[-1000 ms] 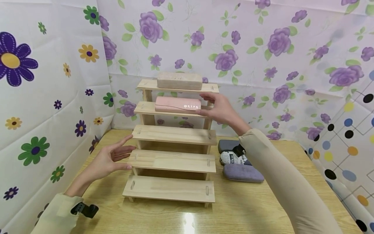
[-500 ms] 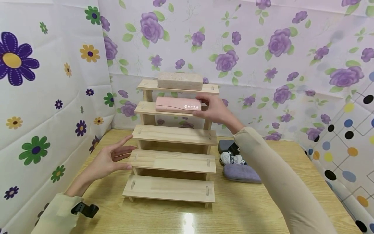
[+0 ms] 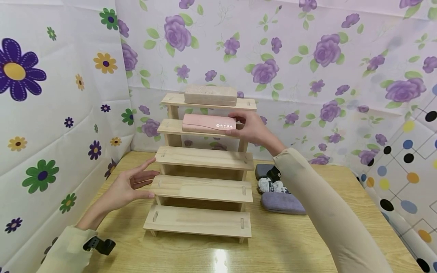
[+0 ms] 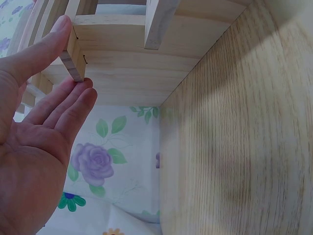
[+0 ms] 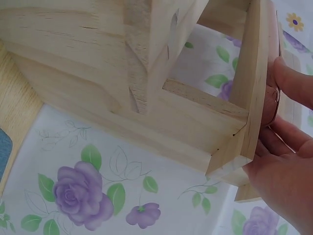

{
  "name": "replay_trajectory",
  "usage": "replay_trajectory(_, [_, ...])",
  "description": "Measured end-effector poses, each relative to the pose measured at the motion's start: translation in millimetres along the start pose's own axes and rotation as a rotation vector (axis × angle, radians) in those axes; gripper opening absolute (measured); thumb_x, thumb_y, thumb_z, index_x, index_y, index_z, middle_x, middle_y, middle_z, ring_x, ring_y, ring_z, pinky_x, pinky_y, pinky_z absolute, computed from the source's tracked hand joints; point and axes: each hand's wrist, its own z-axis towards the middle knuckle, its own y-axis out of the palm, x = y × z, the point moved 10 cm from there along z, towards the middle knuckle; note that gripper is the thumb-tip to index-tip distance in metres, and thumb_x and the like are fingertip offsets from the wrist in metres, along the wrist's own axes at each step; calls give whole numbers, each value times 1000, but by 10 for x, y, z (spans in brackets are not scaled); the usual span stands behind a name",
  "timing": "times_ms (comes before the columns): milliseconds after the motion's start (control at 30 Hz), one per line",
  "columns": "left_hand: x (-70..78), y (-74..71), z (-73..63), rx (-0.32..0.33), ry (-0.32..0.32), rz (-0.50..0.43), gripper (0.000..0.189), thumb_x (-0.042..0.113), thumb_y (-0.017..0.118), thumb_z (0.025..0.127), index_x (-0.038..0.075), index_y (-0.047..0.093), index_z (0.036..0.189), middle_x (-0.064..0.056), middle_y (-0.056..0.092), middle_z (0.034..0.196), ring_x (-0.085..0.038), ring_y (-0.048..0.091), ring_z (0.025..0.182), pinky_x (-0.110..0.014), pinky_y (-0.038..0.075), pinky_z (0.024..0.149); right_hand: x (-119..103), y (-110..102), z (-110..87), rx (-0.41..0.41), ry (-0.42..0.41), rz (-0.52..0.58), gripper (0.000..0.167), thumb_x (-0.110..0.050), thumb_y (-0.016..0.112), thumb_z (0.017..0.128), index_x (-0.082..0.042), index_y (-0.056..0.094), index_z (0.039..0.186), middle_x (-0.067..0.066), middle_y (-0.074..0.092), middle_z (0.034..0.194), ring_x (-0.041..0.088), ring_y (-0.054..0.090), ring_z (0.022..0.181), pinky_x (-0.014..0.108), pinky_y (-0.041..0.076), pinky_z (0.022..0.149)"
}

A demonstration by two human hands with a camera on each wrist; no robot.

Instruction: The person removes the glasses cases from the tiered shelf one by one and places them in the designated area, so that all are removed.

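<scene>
pink case (image 3: 203, 122) lies lengthwise on the second shelf (image 3: 168, 126) from the top of the wooden rack (image 3: 205, 156), right hand (image 3: 256, 131) pinching its right end, thumb on the front, fingers behind. left hand (image 3: 126, 186) grips nothing: fingers fairly straight and spread at the left ends of the third and fourth levels, looks like light contact. risks, my guess: case sits near the front edge of a narrow board, so a tug from the thumb side or a clumsy release could tip it off onto the levels below; fingers lifting carelessly could knock the beige case (image 3: 209, 95) on the top shelf (image 3: 175, 99); a bump from either hand could shift the rack if it isn't fixed, can't tell. writing: white round logo plus small characters on the pink one, too small to read. right of the rack, on the table (image 3: 273, 242), grey case (image 3: 261, 171), printed case (image 3: 266, 185) and purple case (image 3: 281, 203) lie side by side; dark lettering on the printed one, partly hidden by the sleeve (image 3: 307, 182), no brand readable.
</scene>
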Motion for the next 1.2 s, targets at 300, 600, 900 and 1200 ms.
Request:
replay_trajectory(300, [4,-4,-2,5,4,-4,109,-8,88,80,15,29,168,-34,53,147,-19,59,134,-32,54,106,39,9,-3,-30,2,67,65,-8,85,89,7,57,146,20,62,138,32,61,126,42,57,105])
replay_trajectory(600, [9,-4,-1,5,0,-4,109,-8,88,80,15,29,168,-34,53,147,-23,58,134,-33,54,106,9,11,-4,-34,-23,58,61,-8,85,90,7,60,143,20,63,137,33,60,126,44,55,108])
replay_trajectory(900, [13,-11,11,4,2,-2,108,-8,88,80,15,30,168,-33,54,147,-24,59,134,-37,54,106,0,18,15,-42,2,40,64,-10,87,88,3,60,145,19,64,135,31,62,120,40,57,100])
replay_trajectory(1200, [2,-4,6,-2,1,-10,108,-7,88,80,15,29,168,-33,54,147,-21,59,134,-37,54,106,2,52,30,-44,16,-2,64,-12,86,89,4,60,144,19,65,130,29,63,111,35,57,91])
